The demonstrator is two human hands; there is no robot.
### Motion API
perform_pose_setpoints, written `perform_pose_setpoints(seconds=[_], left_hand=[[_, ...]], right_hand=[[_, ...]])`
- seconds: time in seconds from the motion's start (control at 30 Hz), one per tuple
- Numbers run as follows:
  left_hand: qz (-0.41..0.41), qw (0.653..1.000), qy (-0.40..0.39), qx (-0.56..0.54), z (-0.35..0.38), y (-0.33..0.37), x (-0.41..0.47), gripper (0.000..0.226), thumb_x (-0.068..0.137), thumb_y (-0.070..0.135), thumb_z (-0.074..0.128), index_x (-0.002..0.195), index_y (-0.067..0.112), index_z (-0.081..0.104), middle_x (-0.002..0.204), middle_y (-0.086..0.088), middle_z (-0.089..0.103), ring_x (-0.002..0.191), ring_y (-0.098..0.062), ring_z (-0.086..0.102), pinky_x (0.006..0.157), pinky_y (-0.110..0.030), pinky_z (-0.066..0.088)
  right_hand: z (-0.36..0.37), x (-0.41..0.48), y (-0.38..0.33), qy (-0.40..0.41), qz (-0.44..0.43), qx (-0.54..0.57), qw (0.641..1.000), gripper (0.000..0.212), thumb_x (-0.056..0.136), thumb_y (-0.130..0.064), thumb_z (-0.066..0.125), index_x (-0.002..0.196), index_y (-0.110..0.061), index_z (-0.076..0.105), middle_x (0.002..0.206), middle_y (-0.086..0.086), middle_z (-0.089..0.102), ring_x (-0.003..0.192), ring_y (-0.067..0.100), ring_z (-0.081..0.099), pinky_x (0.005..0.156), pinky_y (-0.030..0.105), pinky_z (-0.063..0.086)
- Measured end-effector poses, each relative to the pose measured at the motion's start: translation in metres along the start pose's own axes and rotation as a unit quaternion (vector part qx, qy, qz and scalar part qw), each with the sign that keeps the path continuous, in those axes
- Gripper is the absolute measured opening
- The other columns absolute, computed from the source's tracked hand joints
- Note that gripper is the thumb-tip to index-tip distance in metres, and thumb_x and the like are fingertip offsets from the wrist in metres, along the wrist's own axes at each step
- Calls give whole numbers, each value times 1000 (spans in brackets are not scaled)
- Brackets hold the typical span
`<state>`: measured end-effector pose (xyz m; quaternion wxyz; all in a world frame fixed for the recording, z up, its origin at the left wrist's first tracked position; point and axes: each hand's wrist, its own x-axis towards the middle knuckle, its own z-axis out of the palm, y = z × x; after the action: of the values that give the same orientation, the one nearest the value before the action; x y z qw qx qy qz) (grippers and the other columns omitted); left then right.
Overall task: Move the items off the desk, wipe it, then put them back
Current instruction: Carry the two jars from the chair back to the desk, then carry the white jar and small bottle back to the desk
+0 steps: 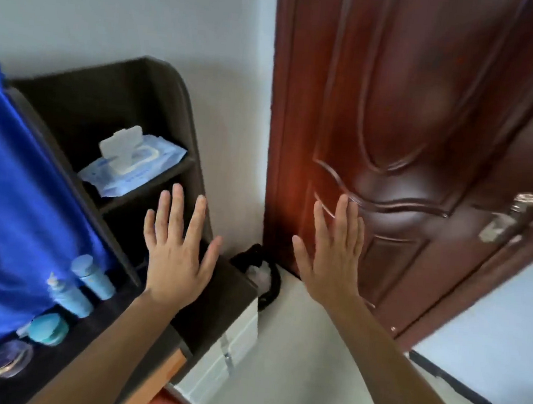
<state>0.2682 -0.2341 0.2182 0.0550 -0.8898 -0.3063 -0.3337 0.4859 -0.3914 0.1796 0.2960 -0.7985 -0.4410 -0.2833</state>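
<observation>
Since every finger is straight and splayed w/ nothing in it, neither hand has hold of anything: the left-hand fingers (175,208) point up at centre-left of the frame, the right-hand fingers (343,215) just right of centre. Backs face the camera, palms outward, so the left hand (176,258) and right hand (331,259) prob. hang in the air ahead of the person. Whether either touches the shelf or door can't be told. My guess is a ready pose before clearing begins, as nothing looks moved off yet.

Items to shift sit lower left on the dark desk (214,306): pale blue tubes (94,278), a teal jar (49,328) and a clear glass piece (9,361) near the bottom-left corner. They're lined up against a blue cloth (17,196) draped down the left edge. A wipes pack (133,164), flap up, lies on a shelf of the dark hutch (158,95), upper left of centre, handy for the wiping step, which is prob. why it's kept there.

Room: a reddish-brown door (409,133) fills the upper right, its metal handle (508,219) near the right edge. White wall (114,11) shows btw hutch & door. A bin (265,293) w/ black liner is wedged at centre, btw desk end & door. Pale floor (292,365) runs along the bottom, w/ a white drawer unit (226,349) under the desk end.
</observation>
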Motion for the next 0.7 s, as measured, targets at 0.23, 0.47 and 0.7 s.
perform_pose_setpoints(seconds=[0.23,0.47,0.7], left_hand=[[156,968,-41,-192,11,181,-42,68,98,47,40,155,12,25,163,-19,7,151,-37,6,117,-62,15],[277,913,-103,-283,-27,371,-111,70,99,51,35,158,19,14,165,-12,-3,152,-32,0,116,-61,17],[352,867,-129,-327,-56,561,-177,70,99,54,32,158,22,11,165,-9,-6,152,-29,-4,117,-61,14]], right_hand=[[-190,-137,95,54,125,-177,975,67,102,-47,46,158,-14,29,167,19,9,154,40,8,121,59,16],[-365,-267,156,87,233,-284,926,70,101,-46,49,158,-14,27,167,19,8,154,41,7,119,63,17],[-493,-374,237,60,349,-335,873,68,103,-59,28,159,-21,25,168,16,4,155,37,3,123,57,11]])
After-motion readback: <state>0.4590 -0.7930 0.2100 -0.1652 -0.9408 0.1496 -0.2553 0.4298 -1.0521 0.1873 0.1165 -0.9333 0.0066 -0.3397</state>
